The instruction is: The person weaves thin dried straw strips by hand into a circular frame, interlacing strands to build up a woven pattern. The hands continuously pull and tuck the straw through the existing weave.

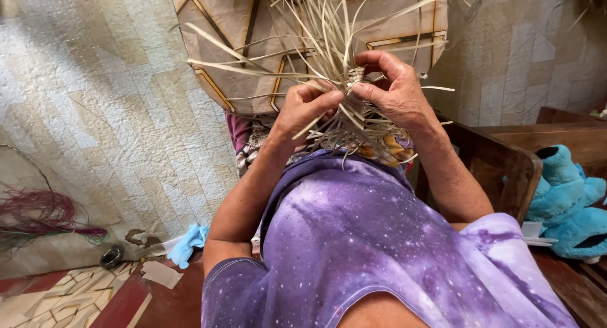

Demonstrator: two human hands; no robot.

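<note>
Both of my hands work close together on a woven piece of pale straw strips [354, 125] held above my lap. My left hand [306, 108] pinches several strips between thumb and fingers at the weave's left side. My right hand [395, 87] grips the plaited edge from the right, with its fingers curled over it. Long loose strip ends [310, 40] fan upward and to the left from the weave. My purple speckled shirt [367, 239] fills the lower middle of the view.
A tan cushion with dark line patterns [240, 30] lies beyond the strips. A wooden bench arm [506, 167] and a blue plush toy [566, 198] are on the right. A magenta fibre bundle [38, 214], a blue cloth [190, 242] and a small round tin [112, 256] lie at left.
</note>
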